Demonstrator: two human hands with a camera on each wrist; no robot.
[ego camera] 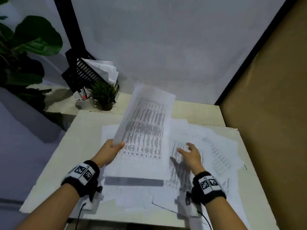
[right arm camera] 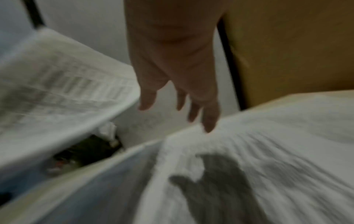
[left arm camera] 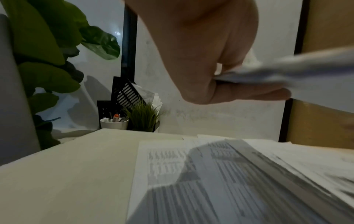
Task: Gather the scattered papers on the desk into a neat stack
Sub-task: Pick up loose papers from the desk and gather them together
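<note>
1. The left hand [ego camera: 111,150] sits at centre-left of the head view and pinches the near corner of a printed sheet [ego camera: 146,123], thumb on top and fingers beneath; the left wrist view shows the same pinch [left arm camera: 206,60] on the sheet's blurred edge [left arm camera: 287,71].
2. That sheet is raised off the desk and slants up toward the middle of the frame, its table print facing the camera.
3. The right hand [ego camera: 189,154], right of centre, holds nothing: its fingers are spread and loosely straight above the papers, casting a shadow on them. The right wrist view [right arm camera: 176,68] is blurred but shows the same splayed fingers.
4. The scattered papers [ego camera: 207,146] lie overlapping across the middle and right of the pale desk [ego camera: 54,171], some reaching over its near edge.
5. At upper left stand a small potted grass plant [ego camera: 104,95], a white cup of pens [ego camera: 83,99] and a black slotted file rack [ego camera: 83,72] holding more papers, with a large-leaved plant [ego camera: 31,37] beyond.
</note>
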